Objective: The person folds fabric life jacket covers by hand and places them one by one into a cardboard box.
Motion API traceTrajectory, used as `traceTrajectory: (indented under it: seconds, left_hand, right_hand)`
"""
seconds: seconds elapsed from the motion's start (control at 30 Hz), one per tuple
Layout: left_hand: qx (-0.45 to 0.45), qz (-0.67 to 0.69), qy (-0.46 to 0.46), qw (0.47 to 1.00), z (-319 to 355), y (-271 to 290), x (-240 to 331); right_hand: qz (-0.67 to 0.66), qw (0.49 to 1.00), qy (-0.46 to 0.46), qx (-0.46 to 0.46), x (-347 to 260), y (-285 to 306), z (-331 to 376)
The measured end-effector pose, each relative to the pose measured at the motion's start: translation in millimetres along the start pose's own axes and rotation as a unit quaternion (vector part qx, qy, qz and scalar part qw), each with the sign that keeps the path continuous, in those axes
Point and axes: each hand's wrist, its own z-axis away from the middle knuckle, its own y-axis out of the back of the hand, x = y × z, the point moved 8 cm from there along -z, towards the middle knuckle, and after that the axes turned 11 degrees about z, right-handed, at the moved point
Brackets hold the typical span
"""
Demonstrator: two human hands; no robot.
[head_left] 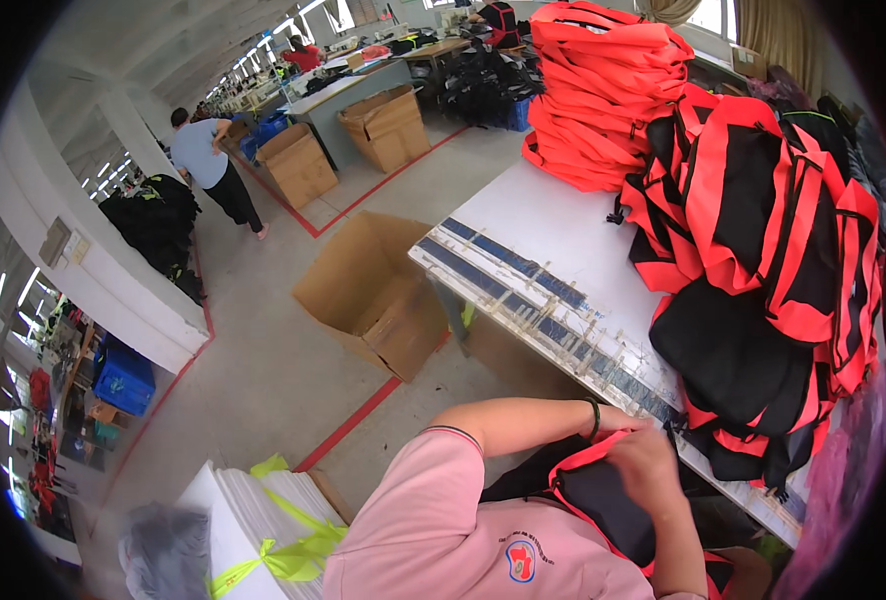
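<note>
**Black-and-red bag held at the chest, more stacked on the white table**

Closest to the camera, the left hand lies over the top of a black bag with red trim, pressed against the person's chest just below the table edge. The hand is blurred; its fingers seem curled over the bag's upper edge, but how firmly they grip cannot be told. A dark band sits on that wrist. The right forearm crosses in front of the bag, and its hand is hidden low at the frame edge, so its state cannot be told.

At the lower left stands a stack of white sheets tied with yellow-green tape.

Just beyond the held bag, a white table carries a heap of matching black-and-red bags on its right side. Farther back on the same table lies a pile of folded red pieces.

On the floor left of the table, an open cardboard box sits beside a red floor line. Well beyond it, two more cardboard boxes stand near a long bench, and a person in a light blue top walks by a white pillar.
</note>
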Motion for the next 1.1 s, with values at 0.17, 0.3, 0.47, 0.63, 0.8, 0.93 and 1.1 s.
traceTrajectory:
  seconds: [0.17, 0.3, 0.47, 0.63, 0.8, 0.93, 1.1]
  left_hand:
    - [-0.071, -0.037, 0.074, 0.994, -25, -21, -8]
    - [-0.006, -0.18, 0.137, 0.974, -10, -33, 1]
    - [-0.066, -0.2, 0.161, 0.964, -25, -41, -17]
    - [-0.06, -0.229, 0.043, 0.971, -29, -49, -3]
    - [0.054, -0.173, 0.037, 0.983, -11, -19, 8]
    - [0.097, 0.001, 0.039, 0.995, -39, 40, -24]
    - [-0.059, 0.025, 0.023, 0.998, 26, -34, 5]
  right_hand:
    - [0.113, 0.888, -0.403, 0.19, 131, 81, 151]
    - [0.121, 0.811, -0.558, 0.126, 185, 54, 315]
    - [-0.148, 0.744, -0.639, 0.124, 191, -37, 386]
    - [-0.344, 0.616, -0.692, 0.155, 182, -59, 384]
    - [-0.412, 0.625, -0.656, 0.099, 164, -42, 337]
    - [-0.465, 0.636, -0.609, 0.094, 153, -41, 326]
    - [-0.47, 0.627, -0.619, 0.062, 144, -45, 322]
